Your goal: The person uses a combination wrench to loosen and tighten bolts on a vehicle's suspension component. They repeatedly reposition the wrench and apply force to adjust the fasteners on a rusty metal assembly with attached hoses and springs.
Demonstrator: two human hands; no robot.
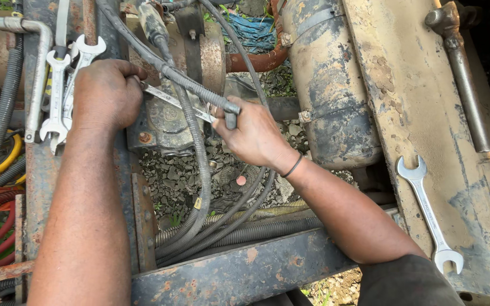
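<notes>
We are looking down at the underside of an old, muddy machine; our left hand point(104, 93) is curled shut near one end of a flat silver spanner point(172, 102), and it looks like it grips that end, though the fingers hide it; our right hand point(250, 133) is closed around the other end of the same spanner, close to a rusty metal housing point(163, 122); the spanner lies slanted across the top of that housing, between our two hands; a thick grey ribbed hose point(194, 85) crosses over it, so we cannot see the bolt or nut it sits on.

How far along are we? We think the turning is in the middle; the spanner is on the part and both hands hold it, so nothing looks finished; the housing sits in its place on the frame, and we cannot tell if the bolt is loose or tight.

A bunch of spare spanners point(63, 85) lies on the rusty beam point(41, 175) just beside our left hand; one more double-ended spanner point(429, 212) rests well apart on the muddy plate point(404, 85) to the right; grey gravel point(171, 181) lies on the ground below.
</notes>
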